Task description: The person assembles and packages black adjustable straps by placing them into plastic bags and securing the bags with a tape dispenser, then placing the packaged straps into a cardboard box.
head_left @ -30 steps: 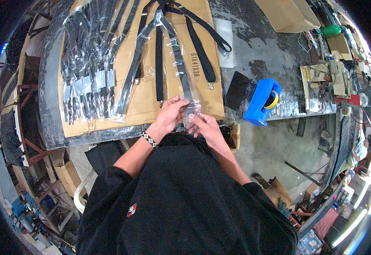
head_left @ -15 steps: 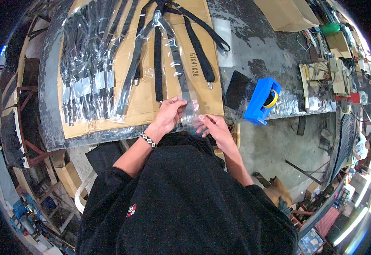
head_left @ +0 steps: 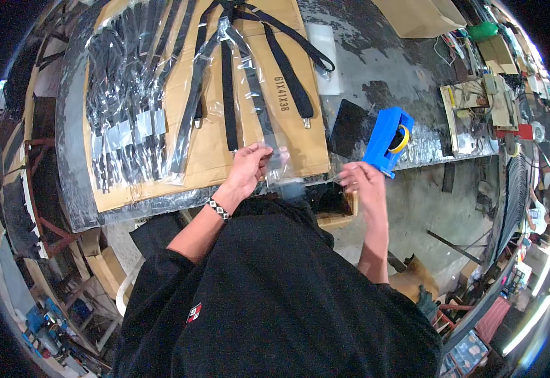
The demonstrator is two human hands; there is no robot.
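Observation:
My left hand pinches the edge of a clear plastic sleeve that covers a black strap. My right hand is just left of the near end of a blue tape dispenser, which carries a yellow roll; its fingers are bent and blurred, and whether they hold anything is unclear. Black suspenders with metal clips lie on a flat cardboard sheet. To the left on the cardboard is a pile of bagged suspenders.
A black flat pad and a white packet lie on the worn dark table. At the back right are a cardboard box, a green object and wooden pieces. An open box is below the table edge.
My right hand has left the plastic sleeve and moved right, close to the tape dispenser. My left hand still holds the sleeve. The view has shifted slightly.

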